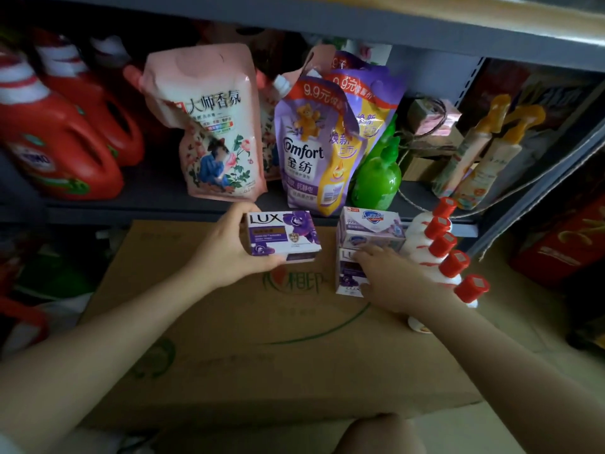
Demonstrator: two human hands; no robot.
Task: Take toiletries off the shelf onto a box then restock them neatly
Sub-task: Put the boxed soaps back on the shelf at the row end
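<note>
now left grip clasps lux soap box; right grip fingers on second lux box.

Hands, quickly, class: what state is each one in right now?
Left hand: grips a Lux soap box.
Right hand: open, fingers on the second Lux box.

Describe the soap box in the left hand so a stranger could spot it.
On the brown cardboard box below the grey shelf, the left hand grips a purple-and-white LUX soap box. It is the only one lifted, left of the stacked soap boxes.
</note>
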